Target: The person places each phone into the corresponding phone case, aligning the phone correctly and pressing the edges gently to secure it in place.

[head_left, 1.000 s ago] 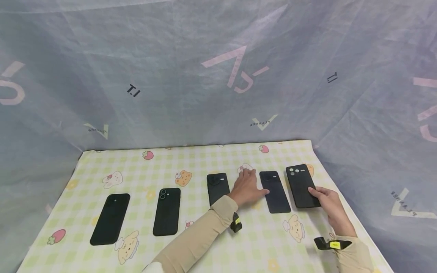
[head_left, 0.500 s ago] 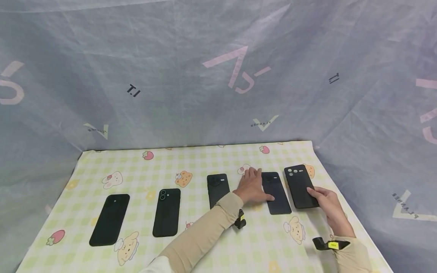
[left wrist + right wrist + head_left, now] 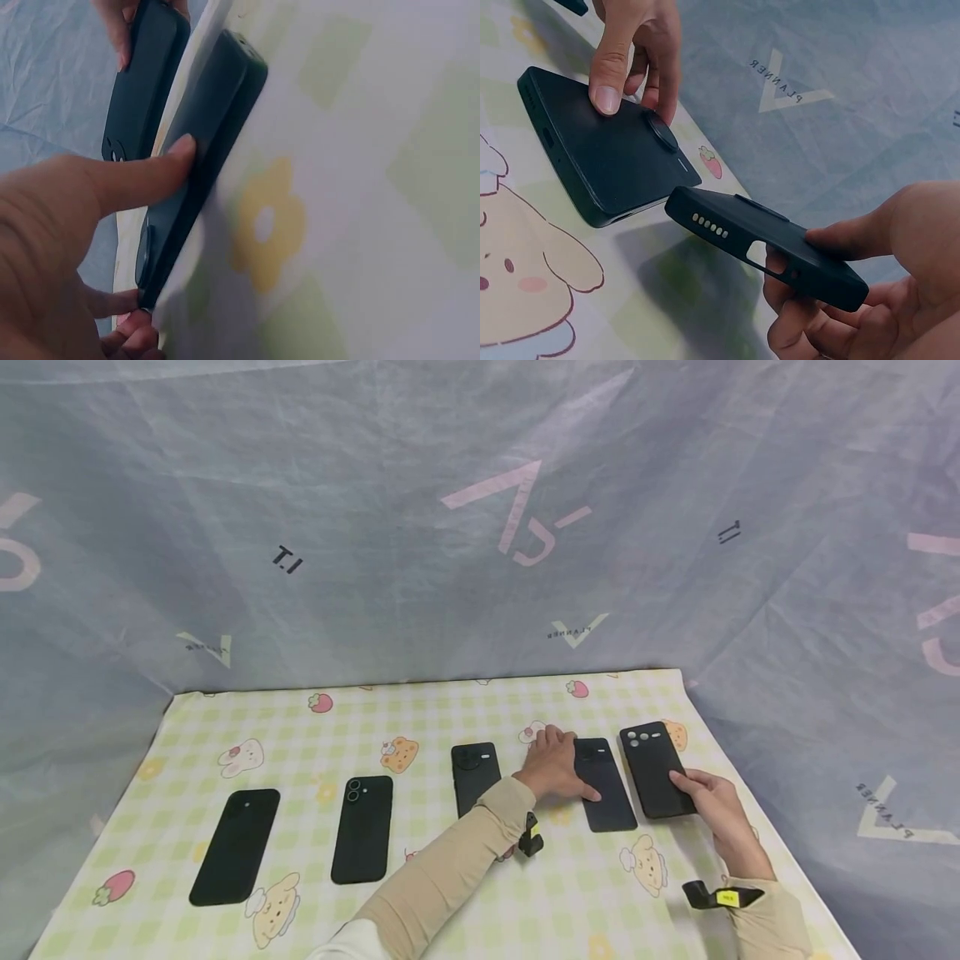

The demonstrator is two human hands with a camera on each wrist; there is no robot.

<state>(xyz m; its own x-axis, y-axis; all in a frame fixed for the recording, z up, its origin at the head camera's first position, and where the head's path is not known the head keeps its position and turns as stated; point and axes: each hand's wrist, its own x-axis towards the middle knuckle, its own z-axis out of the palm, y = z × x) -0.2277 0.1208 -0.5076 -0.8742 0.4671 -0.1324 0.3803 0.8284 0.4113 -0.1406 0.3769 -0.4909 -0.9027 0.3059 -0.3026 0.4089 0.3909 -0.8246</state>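
Note:
My left hand (image 3: pixel 553 768) grips a dark smartphone (image 3: pixel 607 793) lying back up, right of the table's middle. The thumb (image 3: pixel 176 161) rests on its back, while the other fingers curl round its camera end in the left wrist view. At the right, an unfilled black phone case (image 3: pixel 652 777) is in my right hand (image 3: pixel 716 806), the thumb on its outer back and fingers underneath. The right wrist view shows the case (image 3: pixel 829 286) raised and tilted above the cloth, with speaker holes and a port cutout in its end, close beside the smartphone (image 3: pixel 570 142).
Left of my left hand lies a black phone-shaped piece (image 3: pixel 476 768) with a round camera area, partly behind the sleeve. Farther left are a black one with two lens rings (image 3: pixel 362 835) and a plain-looking one (image 3: pixel 236 847). A checked cloth (image 3: pixel 547 893) covers the table; grey-blue fabric (image 3: pixel 360 527) hangs behind.
My left hand has moved slightly right onto the smartphone, its thumb shifting over the back and its fingers reaching the camera end. The case in my right hand has shifted slightly left.

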